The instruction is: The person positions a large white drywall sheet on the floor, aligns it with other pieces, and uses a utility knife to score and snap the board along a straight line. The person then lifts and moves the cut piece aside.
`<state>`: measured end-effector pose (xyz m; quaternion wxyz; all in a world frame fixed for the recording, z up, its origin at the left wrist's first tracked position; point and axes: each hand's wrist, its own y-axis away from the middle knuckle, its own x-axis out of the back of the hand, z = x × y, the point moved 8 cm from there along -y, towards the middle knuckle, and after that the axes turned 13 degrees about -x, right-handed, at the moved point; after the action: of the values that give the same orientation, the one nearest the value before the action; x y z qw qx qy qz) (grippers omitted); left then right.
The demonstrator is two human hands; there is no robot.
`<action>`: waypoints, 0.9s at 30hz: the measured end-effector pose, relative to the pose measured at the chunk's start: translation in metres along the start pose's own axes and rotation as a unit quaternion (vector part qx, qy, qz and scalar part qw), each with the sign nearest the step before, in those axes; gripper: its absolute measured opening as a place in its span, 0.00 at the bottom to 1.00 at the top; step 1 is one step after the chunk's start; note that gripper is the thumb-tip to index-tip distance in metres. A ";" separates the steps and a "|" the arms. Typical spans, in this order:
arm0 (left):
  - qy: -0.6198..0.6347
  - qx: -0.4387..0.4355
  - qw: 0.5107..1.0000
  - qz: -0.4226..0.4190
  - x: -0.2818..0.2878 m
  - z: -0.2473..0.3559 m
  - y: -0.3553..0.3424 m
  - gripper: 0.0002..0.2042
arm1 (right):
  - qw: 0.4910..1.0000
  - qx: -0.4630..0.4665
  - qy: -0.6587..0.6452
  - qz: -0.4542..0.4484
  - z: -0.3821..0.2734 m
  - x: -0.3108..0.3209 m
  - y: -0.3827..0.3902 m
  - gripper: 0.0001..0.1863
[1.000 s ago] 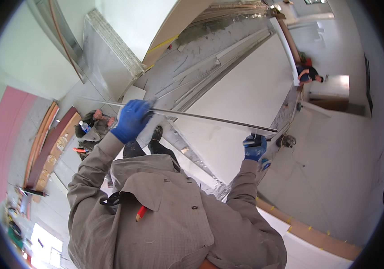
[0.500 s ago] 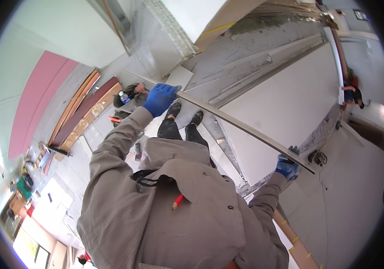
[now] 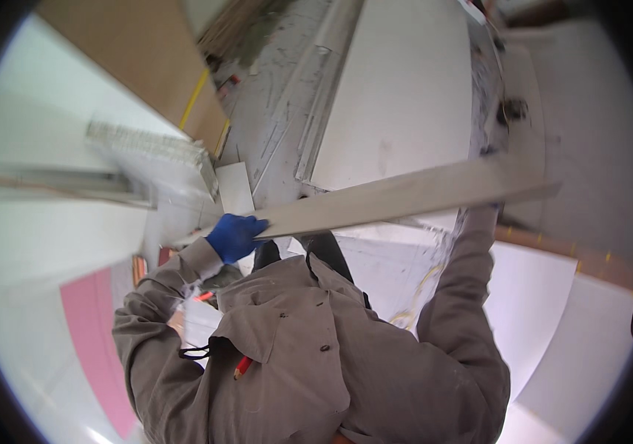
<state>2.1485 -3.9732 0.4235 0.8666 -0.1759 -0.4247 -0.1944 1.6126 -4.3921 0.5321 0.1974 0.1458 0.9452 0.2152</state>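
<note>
A workshop or building site is indicated; which one cannot be determined. A large white panel [image 3: 398,111] and long strips [image 3: 315,126] are laid over a scuffed grey floor [image 3: 261,118]. A long board [image 3: 390,196] is held. A red pencil [image 3: 242,366] is carried on a work jacket [image 3: 287,362].

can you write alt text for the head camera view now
A blue-gloved left hand grips a long pale strip held crosswise, with the right sleeve ending behind it. A red pencil sits at the chest of the grey-brown shirt, and a large white board lies beyond.
</note>
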 end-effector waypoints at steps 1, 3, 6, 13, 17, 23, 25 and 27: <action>-0.012 -0.081 0.996 0.029 0.019 0.013 -0.050 0.17 | 0.999 0.021 0.000 0.027 -0.030 0.022 0.002 0.19; 0.027 -0.121 0.991 0.044 0.040 0.040 -0.127 0.19 | 0.985 0.027 0.012 0.170 -0.017 0.056 0.029 0.09; 0.069 -0.085 0.992 0.056 0.061 0.046 -0.238 0.21 | 0.999 -0.027 0.029 0.029 0.103 0.045 0.048 0.06; 0.176 -0.089 0.978 -0.072 0.010 0.099 -0.565 0.18 | 0.994 0.001 0.100 -0.035 0.209 -0.074 0.184 0.46; 0.086 -0.093 0.983 -0.134 -0.032 0.106 -0.732 0.15 | 0.956 0.014 0.287 0.057 0.122 -0.085 0.127 0.52; 0.137 -0.121 0.960 -0.211 -0.079 0.147 -0.806 0.15 | 0.932 0.014 0.300 0.203 0.112 -0.038 0.015 0.37; 0.268 -0.113 0.926 -0.240 -0.079 0.191 -0.798 0.21 | 0.934 0.023 0.243 0.259 0.099 -0.003 -0.014 0.32; 0.383 -0.098 0.890 -0.226 -0.078 0.154 -0.807 0.24 | 0.954 0.083 0.136 0.254 0.075 0.025 -0.045 0.30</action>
<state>1.6091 -4.5817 0.5625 0.8727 -0.0710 -0.0665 -0.4784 1.6146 -4.3953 0.4411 -0.0067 0.3660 0.9096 0.1963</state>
